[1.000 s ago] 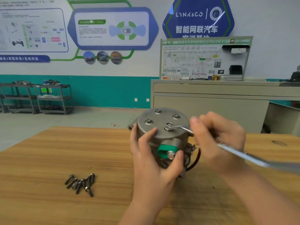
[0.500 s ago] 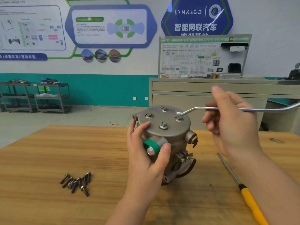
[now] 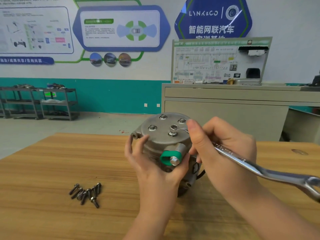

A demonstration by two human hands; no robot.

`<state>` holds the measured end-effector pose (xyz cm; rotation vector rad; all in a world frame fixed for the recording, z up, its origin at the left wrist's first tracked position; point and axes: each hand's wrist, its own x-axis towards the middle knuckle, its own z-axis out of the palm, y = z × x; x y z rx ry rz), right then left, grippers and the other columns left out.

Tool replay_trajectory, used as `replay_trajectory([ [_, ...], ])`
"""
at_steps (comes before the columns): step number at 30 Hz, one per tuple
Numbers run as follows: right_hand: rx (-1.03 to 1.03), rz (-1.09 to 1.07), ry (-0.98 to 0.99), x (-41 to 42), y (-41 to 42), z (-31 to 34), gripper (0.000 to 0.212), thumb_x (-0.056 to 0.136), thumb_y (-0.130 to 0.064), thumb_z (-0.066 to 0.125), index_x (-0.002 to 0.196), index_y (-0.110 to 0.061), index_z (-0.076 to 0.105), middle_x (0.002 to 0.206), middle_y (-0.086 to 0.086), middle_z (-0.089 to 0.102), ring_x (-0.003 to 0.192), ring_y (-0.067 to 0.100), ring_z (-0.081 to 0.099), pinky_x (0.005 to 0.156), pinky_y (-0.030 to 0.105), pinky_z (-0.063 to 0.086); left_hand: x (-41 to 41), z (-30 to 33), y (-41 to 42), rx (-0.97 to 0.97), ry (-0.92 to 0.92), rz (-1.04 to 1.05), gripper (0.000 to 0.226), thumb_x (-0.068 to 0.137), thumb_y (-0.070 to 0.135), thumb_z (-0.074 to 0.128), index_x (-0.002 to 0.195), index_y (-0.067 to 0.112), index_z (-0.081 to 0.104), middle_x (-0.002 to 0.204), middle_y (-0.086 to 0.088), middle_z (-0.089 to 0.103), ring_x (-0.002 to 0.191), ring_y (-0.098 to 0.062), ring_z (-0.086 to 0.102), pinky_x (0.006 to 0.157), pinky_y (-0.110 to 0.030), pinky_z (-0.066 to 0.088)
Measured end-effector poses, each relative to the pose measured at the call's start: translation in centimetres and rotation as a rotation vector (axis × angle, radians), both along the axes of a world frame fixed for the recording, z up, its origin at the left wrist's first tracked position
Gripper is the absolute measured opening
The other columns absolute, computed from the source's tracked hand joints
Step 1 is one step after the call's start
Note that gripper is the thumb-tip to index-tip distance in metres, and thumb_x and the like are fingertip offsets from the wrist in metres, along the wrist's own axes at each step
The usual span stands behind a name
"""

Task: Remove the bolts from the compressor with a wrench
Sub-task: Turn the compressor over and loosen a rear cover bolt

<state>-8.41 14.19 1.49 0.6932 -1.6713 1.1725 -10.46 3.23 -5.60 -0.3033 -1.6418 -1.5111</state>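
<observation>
With a pile of pulled bolts (image 3: 86, 194) on the table (image 3: 52, 161), I steady the compressor (image 3: 166, 144) in my curled left hand (image 3: 155, 168) while my right hand (image 3: 223, 149) grips the wrench (image 3: 256, 167), four cover bolts (image 3: 152, 127) left.

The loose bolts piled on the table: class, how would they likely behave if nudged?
The loose bolts would probably scatter, since they lie in an unfixed heap. Their round shanks suggest rolling, likely in curves because the heads are wider. Being metal, they look stiff and heavy for their size.

Right hand (image 3: 223, 149) brought wrench (image 3: 245, 161) ring back over bolt (image 3: 172, 134).
</observation>
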Motion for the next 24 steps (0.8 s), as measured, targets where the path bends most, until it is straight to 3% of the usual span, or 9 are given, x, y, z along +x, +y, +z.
replay_trajectory([
  [2,-0.02,0.054,0.012,-0.2,0.0,0.0,0.037,0.092,-0.042,0.059,0.06,-0.024,0.052,0.057,-0.003,0.062,0.045,0.006,0.057,0.044,0.017,0.043,0.0,0.1,-0.3,0.085,-0.107,-0.053,0.103,0.049,0.06,0.08,0.122,0.072,0.008,0.155,0.001,0.015,0.143,-0.011,0.025,0.116,-0.042,0.033],
  [4,-0.077,0.096,-0.033,-0.7,0.3,0.1,0.042,0.091,-0.039,0.059,0.058,-0.013,0.053,0.055,0.003,0.06,0.043,0.008,0.054,0.045,0.017,0.042,-0.4,0.1,-1.0,0.078,-0.221,-0.134,0.116,0.043,0.065,0.079,0.126,0.073,-0.002,0.154,0.014,0.02,0.144,-0.011,0.023,0.119,-0.046,0.027],
  [9,-0.158,0.122,-0.119,-1.0,1.1,0.8,0.049,0.091,-0.036,0.062,0.055,-0.003,0.052,0.05,0.008,0.057,0.04,0.013,0.048,0.044,0.021,0.041,-1.7,-0.4,-3.1,-0.119,-0.313,-0.391,0.121,0.051,0.059,0.081,0.149,0.05,0.01,0.146,0.016,0.045,0.141,-0.023,0.035,0.117,-0.053,0.026],
  [13,0.137,-0.191,0.226,0.3,0.5,0.5,0.051,0.095,-0.032,0.058,0.052,-0.004,0.051,0.045,0.001,0.042,0.045,0.014,0.041,0.044,0.021,0.034,-1.7,-0.2,-3.8,-0.218,-0.29,-0.499,0.124,0.051,0.066,0.087,0.15,0.044,0.015,0.145,0.015,0.048,0.138,-0.013,0.043,0.114,-0.049,0.032],
  [16,0.292,-0.389,0.405,0.7,-0.3,-0.5,0.053,0.098,-0.028,0.057,0.05,-0.005,0.05,0.046,0.004,0.042,0.042,0.022,0.037,0.039,0.034,0.034,-1.5,-0.2,-3.1,-0.239,-0.287,-0.416,0.113,0.055,0.059,0.09,0.144,0.05,0.022,0.139,0.016,0.052,0.13,-0.008,0.05,0.107,-0.045,0.042],
  [18,0.238,-0.403,0.426,0.4,-0.6,-0.7,0.053,0.098,-0.025,0.056,0.049,-0.009,0.044,0.046,-0.002,0.036,0.043,0.017,0.032,0.04,0.026,0.031,-1.4,-0.3,-2.6,-0.227,-0.266,-0.373,0.109,0.055,0.056,0.092,0.141,0.052,0.025,0.138,0.016,0.052,0.129,-0.009,0.051,0.105,-0.043,0.044],
  [21,-0.016,-0.228,0.299,-0.6,0.0,-1.2,0.052,0.099,-0.029,0.05,0.052,-0.012,0.035,0.046,-0.005,0.028,0.044,0.013,0.031,0.042,0.018,0.025,-1.4,-0.5,-2.4,-0.204,-0.24,-0.366,0.111,0.057,0.048,0.092,0.145,0.046,0.023,0.144,0.015,0.046,0.135,-0.012,0.044,0.111,-0.043,0.038],
  [23,-0.205,-0.011,0.117,-1.4,0.9,-1.4,0.054,0.095,-0.035,0.05,0.053,-0.002,0.046,0.043,0.002,0.037,0.04,0.013,0.038,0.042,0.019,0.03,-1.4,-0.5,-2.7,-0.192,-0.254,-0.393,0.113,0.056,0.048,0.09,0.146,0.046,0.021,0.146,0.015,0.044,0.138,-0.011,0.041,0.114,-0.043,0.035],
  [24,-0.276,0.093,0.031,-1.8,1.3,-1.2,0.048,0.092,-0.035,0.05,0.056,-0.005,0.055,0.044,0.003,0.043,0.039,0.01,0.041,0.042,0.018,0.032,-1.5,-0.6,-2.8,-0.194,-0.265,-0.409,0.115,0.055,0.05,0.089,0.146,0.047,0.019,0.146,0.016,0.042,0.138,-0.009,0.04,0.115,-0.043,0.034],
])
